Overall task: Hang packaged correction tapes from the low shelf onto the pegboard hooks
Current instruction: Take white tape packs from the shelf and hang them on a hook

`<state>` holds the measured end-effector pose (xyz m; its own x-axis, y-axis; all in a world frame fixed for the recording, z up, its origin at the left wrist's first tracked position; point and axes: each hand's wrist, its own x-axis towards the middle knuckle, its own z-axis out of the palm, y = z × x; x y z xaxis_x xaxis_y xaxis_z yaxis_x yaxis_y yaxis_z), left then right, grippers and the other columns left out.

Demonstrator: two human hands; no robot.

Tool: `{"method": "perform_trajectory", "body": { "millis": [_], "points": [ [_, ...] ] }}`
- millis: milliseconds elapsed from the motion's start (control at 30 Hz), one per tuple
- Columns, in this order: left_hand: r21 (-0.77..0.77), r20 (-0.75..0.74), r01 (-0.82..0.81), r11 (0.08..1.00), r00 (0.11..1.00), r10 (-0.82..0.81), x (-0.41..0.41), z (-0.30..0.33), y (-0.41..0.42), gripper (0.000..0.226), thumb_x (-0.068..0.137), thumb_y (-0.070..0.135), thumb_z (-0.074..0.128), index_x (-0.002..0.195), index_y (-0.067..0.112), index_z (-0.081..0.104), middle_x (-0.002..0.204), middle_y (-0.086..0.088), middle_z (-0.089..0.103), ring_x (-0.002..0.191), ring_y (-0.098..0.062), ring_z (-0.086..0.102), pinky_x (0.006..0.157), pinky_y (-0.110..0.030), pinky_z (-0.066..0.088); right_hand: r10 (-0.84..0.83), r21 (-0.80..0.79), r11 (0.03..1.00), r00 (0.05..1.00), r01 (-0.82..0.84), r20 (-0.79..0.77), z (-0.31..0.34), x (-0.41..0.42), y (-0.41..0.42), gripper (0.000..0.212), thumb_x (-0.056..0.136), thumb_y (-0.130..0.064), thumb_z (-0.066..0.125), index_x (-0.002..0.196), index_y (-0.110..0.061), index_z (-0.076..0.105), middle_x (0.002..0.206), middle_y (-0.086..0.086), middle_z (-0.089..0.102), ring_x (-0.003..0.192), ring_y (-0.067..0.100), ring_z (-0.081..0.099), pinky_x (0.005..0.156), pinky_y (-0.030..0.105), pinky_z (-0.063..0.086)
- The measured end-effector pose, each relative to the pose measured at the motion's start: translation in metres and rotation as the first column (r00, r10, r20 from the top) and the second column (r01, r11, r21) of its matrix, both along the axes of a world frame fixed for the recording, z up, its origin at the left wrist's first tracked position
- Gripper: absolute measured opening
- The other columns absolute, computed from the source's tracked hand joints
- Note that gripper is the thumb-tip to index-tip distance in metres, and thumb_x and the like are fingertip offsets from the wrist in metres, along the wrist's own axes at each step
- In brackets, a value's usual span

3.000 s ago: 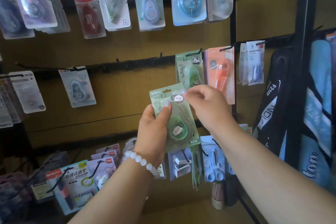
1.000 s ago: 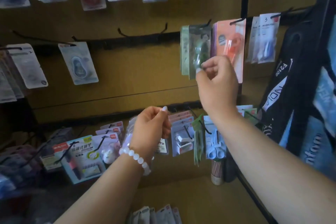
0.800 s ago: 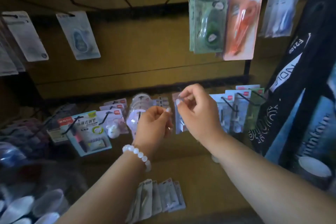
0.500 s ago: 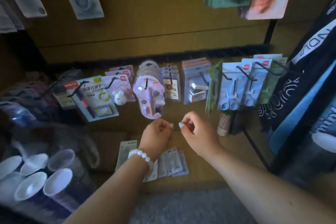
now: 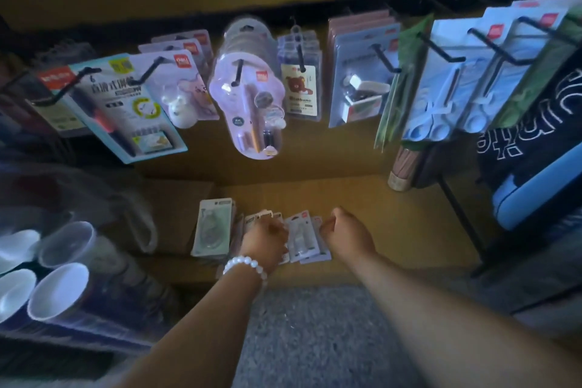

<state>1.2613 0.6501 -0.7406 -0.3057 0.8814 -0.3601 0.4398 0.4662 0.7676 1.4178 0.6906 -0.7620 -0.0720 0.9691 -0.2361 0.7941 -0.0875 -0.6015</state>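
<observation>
Several packaged correction tapes lie fanned out on the low brown shelf (image 5: pixel 396 224): a greenish stack (image 5: pixel 211 230) at the left and white-and-red packs (image 5: pixel 304 238) in the middle. My left hand (image 5: pixel 264 239), with a pearl bracelet at the wrist, rests on the packs between them. Its fingers curl down over the packs' top edges and are hidden, so a hold cannot be made out. My right hand (image 5: pixel 346 233) hovers just right of the white packs, fingers curled, nothing in it. The pegboard's upper hooks are out of view.
Above the shelf a row of black hooks carries other stationery, among it a purple blister pack (image 5: pixel 248 104) and blue packs (image 5: pixel 441 79). Stacked paper cups (image 5: pixel 56 293) stand at the left. A black rack leg (image 5: pixel 459 214) and bags stand at the right. Grey carpet (image 5: pixel 315 340) lies below.
The green pack went onto a pegboard hook and my right hand let go. The view then tilted down, and both hands dropped to the packs on the low shelf.
</observation>
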Motion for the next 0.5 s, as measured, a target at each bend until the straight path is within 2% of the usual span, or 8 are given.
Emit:
{"method": "perform_trajectory", "body": {
  "millis": [67,233,300,400,500],
  "points": [
    [-0.028,0.001,0.022,0.999,1.000,-0.022,0.002,-0.016,0.006,0.018,0.094,0.012,0.052,0.106,0.007,0.063,0.096,-0.011,0.068,0.095,-0.036,0.069,0.088,-0.050,0.057,-0.052,-0.078,0.996,0.999,0.051,-0.010,-0.018,-0.001,0.006,0.029,0.091,-0.031,0.051,0.111,-0.011,0.053,0.113,0.012,0.063,0.102,0.031,0.061,0.071,0.030,0.042],
    [-0.119,0.001,0.090,0.989,0.996,-0.090,0.008,-0.050,0.020,0.030,0.097,0.017,0.051,0.123,0.005,0.059,0.126,-0.017,0.063,0.116,-0.035,0.061,0.101,-0.046,0.049,-0.208,-0.276,0.942,0.977,0.188,-0.042,-0.058,-0.004,0.022,0.041,0.089,-0.034,0.055,0.116,-0.003,0.051,0.119,0.017,0.061,0.107,0.033,0.060,0.079,0.033,0.046],
    [-0.168,0.023,0.107,0.980,0.994,-0.105,0.013,-0.058,0.024,0.036,0.100,0.019,0.047,0.131,0.003,0.054,0.134,-0.017,0.058,0.125,-0.033,0.054,0.104,-0.037,0.043,-0.267,-0.357,0.905,0.962,0.232,-0.052,-0.072,-0.005,0.029,0.046,0.090,-0.034,0.055,0.118,0.001,0.050,0.119,0.020,0.060,0.109,0.034,0.059,0.076,0.032,0.044],
    [-0.233,0.086,0.112,0.966,0.992,-0.095,0.017,-0.072,0.030,0.043,0.104,0.023,0.040,0.142,0.003,0.043,0.148,-0.014,0.046,0.137,-0.029,0.042,0.108,-0.030,0.035,-0.309,-0.442,0.860,0.950,0.256,-0.052,-0.089,-0.008,0.037,0.048,0.089,-0.035,0.055,0.116,0.003,0.055,0.108,0.020,0.060,0.106,0.034,0.060,0.069,0.028,0.037],
    [-0.277,0.149,0.085,0.957,0.988,-0.044,0.018,-0.081,0.036,0.044,0.106,0.023,0.033,0.144,0.000,0.039,0.152,-0.017,0.039,0.142,-0.029,0.036,0.111,-0.030,0.031,-0.360,-0.487,0.828,0.929,0.277,-0.083,-0.103,-0.013,0.045,0.049,0.087,-0.037,0.058,0.119,0.000,0.056,0.118,0.016,0.062,0.108,0.031,0.060,0.072,0.027,0.041]
  ]
}}
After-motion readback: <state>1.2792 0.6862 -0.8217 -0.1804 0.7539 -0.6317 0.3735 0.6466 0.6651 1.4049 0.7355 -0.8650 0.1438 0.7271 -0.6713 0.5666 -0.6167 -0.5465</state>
